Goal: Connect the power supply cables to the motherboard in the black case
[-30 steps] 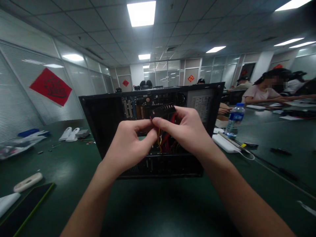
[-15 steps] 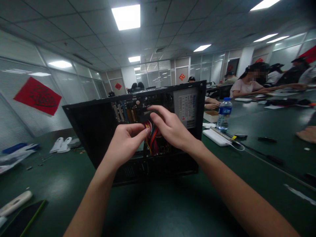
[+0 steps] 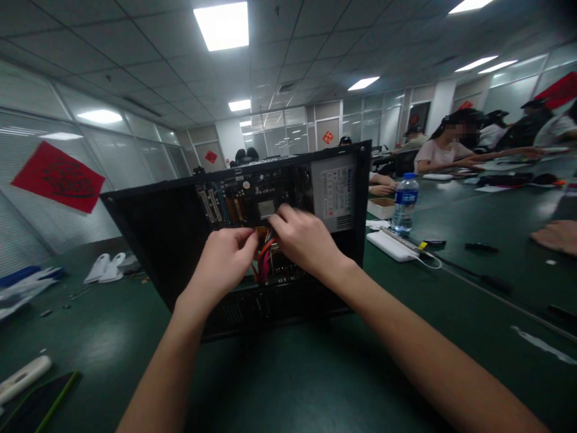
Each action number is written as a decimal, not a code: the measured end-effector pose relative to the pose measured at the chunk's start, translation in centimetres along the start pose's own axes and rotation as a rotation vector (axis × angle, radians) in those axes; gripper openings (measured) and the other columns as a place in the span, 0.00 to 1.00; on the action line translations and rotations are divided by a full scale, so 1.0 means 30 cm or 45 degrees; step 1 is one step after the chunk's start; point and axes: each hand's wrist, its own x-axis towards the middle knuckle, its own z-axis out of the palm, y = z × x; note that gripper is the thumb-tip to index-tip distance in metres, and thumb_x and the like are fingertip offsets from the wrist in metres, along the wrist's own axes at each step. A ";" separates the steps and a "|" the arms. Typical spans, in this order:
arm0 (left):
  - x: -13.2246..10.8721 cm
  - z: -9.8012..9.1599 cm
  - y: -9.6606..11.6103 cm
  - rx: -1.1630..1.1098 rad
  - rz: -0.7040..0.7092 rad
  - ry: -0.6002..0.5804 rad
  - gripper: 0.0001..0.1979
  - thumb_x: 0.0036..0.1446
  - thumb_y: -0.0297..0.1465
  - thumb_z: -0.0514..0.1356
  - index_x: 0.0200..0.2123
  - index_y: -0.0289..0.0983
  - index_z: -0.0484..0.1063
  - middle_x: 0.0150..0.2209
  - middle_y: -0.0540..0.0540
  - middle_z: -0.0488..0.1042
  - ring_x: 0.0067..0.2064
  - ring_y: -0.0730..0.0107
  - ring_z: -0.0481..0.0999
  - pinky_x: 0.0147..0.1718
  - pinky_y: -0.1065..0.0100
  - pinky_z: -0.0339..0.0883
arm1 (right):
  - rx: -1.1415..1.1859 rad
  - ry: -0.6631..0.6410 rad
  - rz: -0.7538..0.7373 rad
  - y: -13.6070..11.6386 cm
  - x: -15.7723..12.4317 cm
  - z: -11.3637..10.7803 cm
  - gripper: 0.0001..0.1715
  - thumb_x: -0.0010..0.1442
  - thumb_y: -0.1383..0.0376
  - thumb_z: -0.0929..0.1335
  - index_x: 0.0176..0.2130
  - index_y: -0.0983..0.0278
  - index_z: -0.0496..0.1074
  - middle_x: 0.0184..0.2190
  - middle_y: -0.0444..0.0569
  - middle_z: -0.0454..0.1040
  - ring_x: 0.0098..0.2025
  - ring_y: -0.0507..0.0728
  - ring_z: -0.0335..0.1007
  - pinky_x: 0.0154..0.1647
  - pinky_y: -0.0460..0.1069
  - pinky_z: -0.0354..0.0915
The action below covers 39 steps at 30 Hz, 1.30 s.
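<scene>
Multicoloured cable bundle, looped inside an open black computer case, near its middle; at nine o'clock from the wires, left hand, thumb and forefinger pinched on their upper end; at two o'clock, right hand, fingers curled and blurred close to the wires, grip impossible to tell. Chief risk: a strained wire or loosened contact, from tugging on leads rather than on a connector body; connector ends hidden behind fingers, hence hard to check for alignment. At twelve o'clock, silvery square component on the motherboard, liable to scraping by nearby right fingertips; at half past ten, expansion slots, apt to catch a slack loop; at two o'clock, power supply. Case upright on the green surface, apparently unbraced; could rock or slide under a hard push; farther out, at half past two, upright water bottle, likely to topple if knocked by a shifting case.
</scene>
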 end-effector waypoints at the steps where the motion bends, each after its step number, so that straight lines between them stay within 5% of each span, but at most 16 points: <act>1: 0.011 0.015 -0.022 0.095 -0.027 -0.029 0.19 0.62 0.37 0.53 0.27 0.34 0.78 0.26 0.46 0.76 0.29 0.66 0.72 0.29 0.68 0.58 | -0.004 -0.132 0.040 -0.011 -0.001 0.010 0.16 0.67 0.74 0.57 0.46 0.69 0.71 0.46 0.61 0.71 0.41 0.59 0.72 0.39 0.51 0.66; 5: 0.057 0.101 -0.132 0.193 -0.109 -0.209 0.19 0.63 0.34 0.51 0.29 0.34 0.79 0.29 0.43 0.79 0.30 0.64 0.74 0.28 0.67 0.57 | 0.034 -0.514 0.195 -0.028 -0.008 0.088 0.19 0.65 0.77 0.57 0.49 0.70 0.71 0.48 0.64 0.71 0.42 0.62 0.77 0.37 0.51 0.70; 10: 0.083 0.200 -0.211 0.255 -0.182 -0.298 0.20 0.63 0.35 0.50 0.25 0.36 0.76 0.25 0.43 0.77 0.30 0.64 0.74 0.28 0.66 0.55 | 0.194 -0.720 0.374 0.018 -0.017 0.198 0.16 0.63 0.74 0.64 0.51 0.71 0.70 0.49 0.63 0.74 0.49 0.65 0.76 0.46 0.53 0.70; 21: 0.106 0.283 -0.207 0.401 -0.353 -0.299 0.17 0.63 0.36 0.53 0.33 0.35 0.80 0.34 0.36 0.81 0.38 0.57 0.79 0.35 0.65 0.63 | 0.272 -0.706 0.341 0.033 -0.027 0.225 0.16 0.60 0.73 0.65 0.49 0.71 0.74 0.49 0.62 0.76 0.50 0.64 0.76 0.47 0.51 0.68; 39: 0.094 0.260 -0.152 0.635 -0.357 -0.257 0.18 0.64 0.37 0.52 0.37 0.37 0.81 0.37 0.35 0.81 0.42 0.51 0.81 0.37 0.63 0.68 | 0.287 -0.679 0.352 0.043 -0.020 0.213 0.16 0.61 0.71 0.66 0.49 0.69 0.75 0.48 0.63 0.77 0.49 0.67 0.77 0.47 0.55 0.70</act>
